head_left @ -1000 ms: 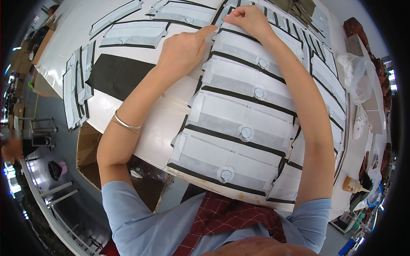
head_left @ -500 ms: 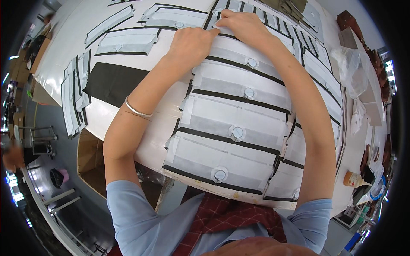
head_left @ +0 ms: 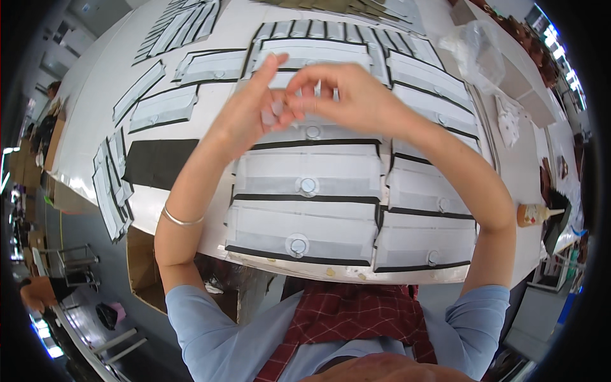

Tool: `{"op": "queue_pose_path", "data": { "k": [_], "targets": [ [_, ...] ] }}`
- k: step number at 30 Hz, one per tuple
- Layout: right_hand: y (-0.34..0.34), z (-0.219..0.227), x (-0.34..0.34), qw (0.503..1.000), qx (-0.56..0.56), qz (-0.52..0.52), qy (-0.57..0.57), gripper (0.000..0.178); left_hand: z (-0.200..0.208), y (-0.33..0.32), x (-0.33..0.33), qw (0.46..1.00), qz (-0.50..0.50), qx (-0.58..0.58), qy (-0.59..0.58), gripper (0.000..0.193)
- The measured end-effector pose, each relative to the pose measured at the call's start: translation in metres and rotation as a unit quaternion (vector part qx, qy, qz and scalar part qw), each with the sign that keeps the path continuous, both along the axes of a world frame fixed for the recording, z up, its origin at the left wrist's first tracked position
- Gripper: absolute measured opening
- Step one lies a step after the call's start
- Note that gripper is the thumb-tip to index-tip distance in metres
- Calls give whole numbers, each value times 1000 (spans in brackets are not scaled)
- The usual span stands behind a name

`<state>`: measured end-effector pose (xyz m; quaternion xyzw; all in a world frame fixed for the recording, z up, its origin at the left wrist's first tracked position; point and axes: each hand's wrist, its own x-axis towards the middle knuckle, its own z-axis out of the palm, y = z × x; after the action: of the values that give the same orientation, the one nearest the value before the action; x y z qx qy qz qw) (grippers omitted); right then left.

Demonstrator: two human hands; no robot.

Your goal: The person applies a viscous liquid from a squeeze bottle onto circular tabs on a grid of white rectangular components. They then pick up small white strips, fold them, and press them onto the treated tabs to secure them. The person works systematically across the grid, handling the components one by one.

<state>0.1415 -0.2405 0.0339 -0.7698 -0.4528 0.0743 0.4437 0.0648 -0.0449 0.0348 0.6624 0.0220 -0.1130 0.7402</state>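
Above the rows of panels, my left hand (head_left: 245,113) and my right hand (head_left: 353,95) meet fingertip to fingertip, blurred by motion. My left thumb sticks up while the fingers curl toward the right hand; small whitish patches show among them, too smeared to name. My right thumb and forefinger are pinched together, and what is between them is hidden. Below lie overlapping pale panels (head_left: 305,223) with black edges, each bearing a round disc (head_left: 298,246) on a whitish circular patch. The panels directly under my hands are partly covered.
A plain black panel (head_left: 160,163) lies left of my left forearm, near stacked narrow strips (head_left: 111,184). More strips (head_left: 181,28) lie at the far left. On the right are clear plastic bags (head_left: 474,54) and a glue bottle (head_left: 531,215). An open cardboard box (head_left: 145,267) stands below the table edge.
Both hands have lifted off the far panels and drawn back nearer to me, now joined in the air. The view has shifted, showing more of the table's far side.
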Motion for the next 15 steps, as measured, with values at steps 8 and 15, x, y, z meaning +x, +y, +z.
{"op": "queue_pose_path", "data": {
  "k": [8,15],
  "targets": [
    [-107,6,-66,994,-56,-25,89,14,-19,-93,-14,975,-164,-70,136,91],
    [-181,11,-91,988,-32,-119,93,13,-11,-164,-16,963,-224,-61,140,74]
  ]
}}
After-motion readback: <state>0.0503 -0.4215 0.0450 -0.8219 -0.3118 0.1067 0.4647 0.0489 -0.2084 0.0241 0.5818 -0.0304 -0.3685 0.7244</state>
